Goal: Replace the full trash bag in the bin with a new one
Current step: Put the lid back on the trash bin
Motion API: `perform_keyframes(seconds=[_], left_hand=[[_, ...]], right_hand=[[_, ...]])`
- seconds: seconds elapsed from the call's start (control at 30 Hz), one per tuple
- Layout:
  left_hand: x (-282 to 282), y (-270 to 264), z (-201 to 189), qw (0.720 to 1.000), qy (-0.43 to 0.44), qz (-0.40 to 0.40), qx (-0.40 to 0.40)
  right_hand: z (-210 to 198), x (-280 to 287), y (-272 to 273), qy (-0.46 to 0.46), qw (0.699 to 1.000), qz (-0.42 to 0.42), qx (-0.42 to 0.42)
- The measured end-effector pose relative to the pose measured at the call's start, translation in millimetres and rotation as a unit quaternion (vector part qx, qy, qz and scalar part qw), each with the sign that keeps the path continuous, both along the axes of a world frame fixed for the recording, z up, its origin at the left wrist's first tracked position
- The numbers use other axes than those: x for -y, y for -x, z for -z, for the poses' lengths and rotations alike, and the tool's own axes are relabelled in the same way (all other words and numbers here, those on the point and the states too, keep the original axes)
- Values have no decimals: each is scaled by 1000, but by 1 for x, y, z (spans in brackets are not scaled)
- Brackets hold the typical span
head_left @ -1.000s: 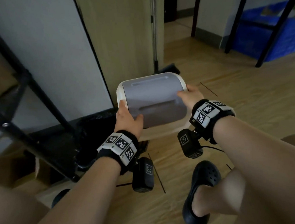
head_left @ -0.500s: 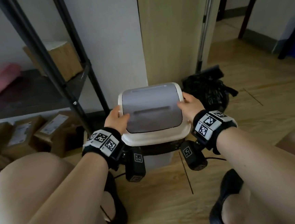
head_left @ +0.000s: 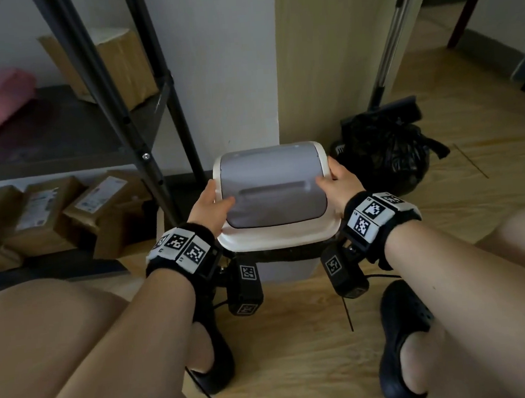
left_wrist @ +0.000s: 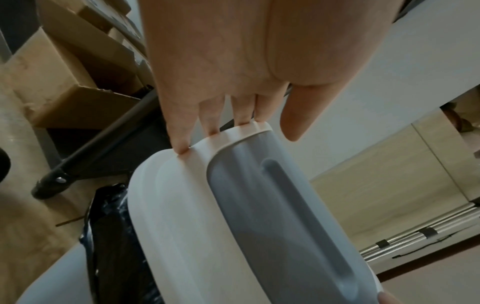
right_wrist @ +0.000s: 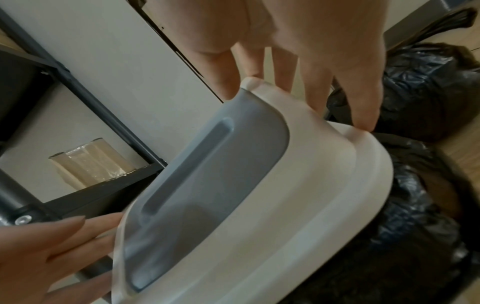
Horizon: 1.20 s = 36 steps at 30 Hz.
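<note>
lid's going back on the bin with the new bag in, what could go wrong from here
The black liner bunches at the rim under the lid; it may get pinched unevenly and keep the lid from seating. Both hands, left and right, hold the lid edges, so fingers could get caught. The tied full bag beside the bin could be knocked.

Dim indoor light, flat and soft, no hard shadows. My head view bends strongly at edges; floor darker toward my legs. Both wrist views grainy, my left hand and right hand blurred, out of focus. No glare.
</note>
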<state>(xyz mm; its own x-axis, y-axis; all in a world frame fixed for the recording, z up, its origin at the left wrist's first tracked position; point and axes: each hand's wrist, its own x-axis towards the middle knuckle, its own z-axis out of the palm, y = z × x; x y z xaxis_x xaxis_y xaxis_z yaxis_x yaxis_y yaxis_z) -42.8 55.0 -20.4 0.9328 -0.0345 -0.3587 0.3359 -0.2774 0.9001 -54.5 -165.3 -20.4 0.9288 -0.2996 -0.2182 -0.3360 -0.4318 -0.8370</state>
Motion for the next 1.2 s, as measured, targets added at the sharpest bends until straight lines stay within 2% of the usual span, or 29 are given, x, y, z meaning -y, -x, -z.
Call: perform_keyframes(seconds=[0.17,0.43,0.6,0.7,0.83,0.93,1.2], left_hand=[[-2,-20,40,1000,25,0,-17],[0,-26,61,1000,0,15,-14],[13,-6,34,998,-61,-4,13],[16,-5,39,996,-65,-53,-7],[19,-1,44,994,-76,-62,-44],[20,-2,47,994,-81,-63,-38],[22,-8,42,994,-67,-84,-24]], right_hand=[[10,3,-4,4,1000,16,-11],[27,4,0,1,999,23,-35],[35,5,1,-24,998,47,-32],[37,3,2,-25,998,58,-17],[40,2,5,-42,994,90,-46],[42,2,9,-53,993,81,-69],[38,5,7,-35,996,61,-56]])
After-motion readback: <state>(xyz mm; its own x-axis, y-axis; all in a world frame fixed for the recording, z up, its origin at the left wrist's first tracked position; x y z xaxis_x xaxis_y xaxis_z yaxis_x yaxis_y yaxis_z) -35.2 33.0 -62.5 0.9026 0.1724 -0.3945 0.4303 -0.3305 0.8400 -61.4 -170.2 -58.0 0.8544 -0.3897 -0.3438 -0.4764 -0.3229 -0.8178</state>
